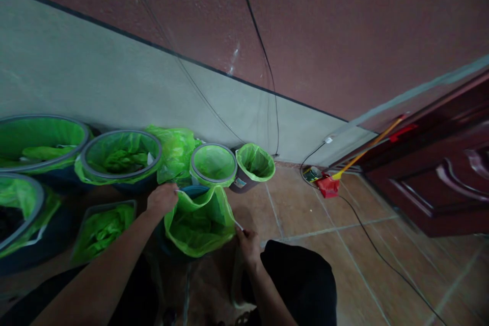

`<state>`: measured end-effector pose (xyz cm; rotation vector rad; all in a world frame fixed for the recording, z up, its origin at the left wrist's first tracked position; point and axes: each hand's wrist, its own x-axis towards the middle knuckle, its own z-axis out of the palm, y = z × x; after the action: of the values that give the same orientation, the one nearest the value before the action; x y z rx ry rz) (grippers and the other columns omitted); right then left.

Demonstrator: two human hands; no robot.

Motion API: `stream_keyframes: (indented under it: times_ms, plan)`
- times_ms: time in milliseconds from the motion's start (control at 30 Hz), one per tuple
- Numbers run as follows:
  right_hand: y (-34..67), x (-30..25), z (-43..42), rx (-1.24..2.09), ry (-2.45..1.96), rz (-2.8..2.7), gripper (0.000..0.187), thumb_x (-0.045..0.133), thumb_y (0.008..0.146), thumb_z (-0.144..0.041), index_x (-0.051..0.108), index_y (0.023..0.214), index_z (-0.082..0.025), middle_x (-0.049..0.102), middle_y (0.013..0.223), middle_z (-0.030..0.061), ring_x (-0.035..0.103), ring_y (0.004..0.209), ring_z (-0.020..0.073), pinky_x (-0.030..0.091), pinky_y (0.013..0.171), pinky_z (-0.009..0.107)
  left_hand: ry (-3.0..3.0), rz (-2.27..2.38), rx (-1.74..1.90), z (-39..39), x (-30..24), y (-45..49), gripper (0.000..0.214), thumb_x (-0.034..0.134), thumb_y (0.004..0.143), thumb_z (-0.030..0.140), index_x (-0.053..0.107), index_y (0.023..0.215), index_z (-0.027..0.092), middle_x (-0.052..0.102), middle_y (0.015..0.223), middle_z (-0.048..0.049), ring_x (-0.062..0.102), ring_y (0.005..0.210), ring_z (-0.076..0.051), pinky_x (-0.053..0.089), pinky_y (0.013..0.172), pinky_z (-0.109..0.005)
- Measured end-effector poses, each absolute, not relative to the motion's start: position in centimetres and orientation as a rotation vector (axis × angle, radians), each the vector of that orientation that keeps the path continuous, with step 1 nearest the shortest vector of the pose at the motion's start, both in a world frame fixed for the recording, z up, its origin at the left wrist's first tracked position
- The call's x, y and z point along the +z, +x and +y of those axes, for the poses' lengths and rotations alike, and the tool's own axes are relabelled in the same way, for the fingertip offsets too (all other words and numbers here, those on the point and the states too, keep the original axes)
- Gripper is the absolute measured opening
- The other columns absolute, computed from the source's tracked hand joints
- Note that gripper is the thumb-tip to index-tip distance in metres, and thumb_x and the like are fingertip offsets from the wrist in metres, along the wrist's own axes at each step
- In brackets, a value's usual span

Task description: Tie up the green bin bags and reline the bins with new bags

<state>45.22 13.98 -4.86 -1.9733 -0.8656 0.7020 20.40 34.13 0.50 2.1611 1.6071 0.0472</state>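
The thin green bag (200, 221) hangs mouth-open between the hands, a blue rim (196, 190) just behind it. The left hand (163, 198) grips one edge; the right hand (249, 245) pinches a pale strip (239, 225) opposite. The mouth is apparently being spread, calling for even tension. Its film looks crinkled, translucent. Left of the left hand stands a round, grey-rimmed bin (126, 177).

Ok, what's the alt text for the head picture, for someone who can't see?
A person's left hand and right hand hold a green bag open at a blue bin. More green-lined bins stand nearby, with a wall behind.
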Motion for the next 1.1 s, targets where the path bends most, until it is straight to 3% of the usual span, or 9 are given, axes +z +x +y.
stream_keyframes:
  times_ms: [200,333,433,533,700,833,900,1000,1100]
  plan:
    - [44.8,0.5,15.1,0.629,-1.863,-1.048,0.031,0.057,0.086,-0.045,0.076,0.087,-0.020,0.075,0.083,0.0060,0.068,0.078,0.0220,0.051,0.073,0.031,2.127,1.652,0.215,34.8,5.0,20.1,0.039,0.039,0.089,0.033,0.074,0.099,0.019,0.076,0.103,-0.0103,0.069,0.100,-0.029,0.051,0.088,-0.038]
    - [44.1,5.0,16.5,0.515,-1.688,-1.072,0.027,0.060,0.087,-0.041,0.075,0.087,-0.019,0.073,0.086,0.0067,0.066,0.083,0.0208,0.050,0.079,0.032,1.780,1.379,0.653,34.6,6.8,20.1,0.032,0.054,0.080,0.041,0.075,0.090,0.020,0.077,0.090,-0.0033,0.069,0.088,-0.023,0.051,0.085,-0.032]
    - [43.2,8.0,17.9,0.458,-1.512,-1.083,0.023,0.066,0.083,-0.041,0.075,0.085,-0.020,0.072,0.094,0.0066,0.065,0.093,0.0209,0.049,0.087,0.034,1.415,1.118,0.927,34.0,7.8,20.5,0.031,0.067,0.069,0.046,0.075,0.082,0.018,0.078,0.086,-0.0044,0.068,0.086,-0.023,0.051,0.086,-0.034]
    - [42.2,9.6,19.5,0.644,-1.368,-0.905,0.023,0.070,0.080,-0.042,0.072,0.081,-0.020,0.072,0.091,0.0043,0.065,0.091,0.0194,0.048,0.089,0.034,1.252,0.978,1.001,33.2,8.4,21.2,0.029,0.075,0.064,0.045,0.076,0.076,0.018,0.077,0.087,-0.0056,0.067,0.087,-0.023,0.049,0.089,-0.034]
    - [40.6,8.8,21.7,1.101,-1.108,-0.654,0.029,0.074,0.075,-0.046,0.062,0.081,-0.020,0.068,0.076,0.0001,0.063,0.069,0.0142,0.051,0.071,0.029,1.347,0.877,0.840,32.4,7.9,22.5,0.027,0.072,0.067,0.042,0.077,0.078,0.018,0.077,0.084,-0.0045,0.066,0.083,-0.021,0.049,0.084,-0.033]
    - [39.4,6.7,22.9,1.061,-1.343,-0.611,0.033,0.073,0.070,-0.048,0.055,0.072,-0.020,0.049,0.052,-0.0086,0.033,0.040,0.0053,0.029,0.041,0.021,1.374,0.965,0.855,32.4,7.2,23.1,0.025,0.069,0.067,0.040,0.075,0.075,0.016,0.074,0.074,-0.0034,0.065,0.074,-0.020,0.049,0.079,-0.033]
    - [38.7,5.9,23.2,0.986,-1.391,-0.692,0.030,0.073,0.069,-0.043,0.057,0.076,-0.019,0.051,0.056,-0.0083,0.034,0.043,0.0052,0.028,0.043,0.021,1.390,0.952,0.869,32.2,7.3,23.4,0.025,0.068,0.068,0.039,0.076,0.077,0.016,0.075,0.076,-0.0041,0.065,0.076,-0.021,0.050,0.080,-0.034]
    - [37.3,5.0,23.8,0.977,-1.382,-0.846,0.036,0.079,0.059,-0.032,0.060,0.086,-0.019,0.060,0.070,-0.0053,0.047,0.056,0.0083,0.036,0.051,0.021,1.408,0.817,0.891,31.8,7.7,23.9,0.022,0.068,0.070,0.036,0.076,0.076,0.016,0.076,0.093,-0.0072,0.067,0.089,-0.022,0.050,0.087,-0.034]
    - [35.7,4.5,24.8,1.084,-1.369,-0.900,0.034,0.076,0.063,-0.035,0.058,0.086,-0.019,0.055,0.061,-0.0077,0.044,0.050,0.0076,0.031,0.046,0.021,1.436,0.770,0.868,31.3,7.3,24.7,0.020,0.068,0.070,0.033,0.076,0.074,0.015,0.073,0.107,-0.0100,0.067,0.098,-0.024,0.050,0.091,-0.034]
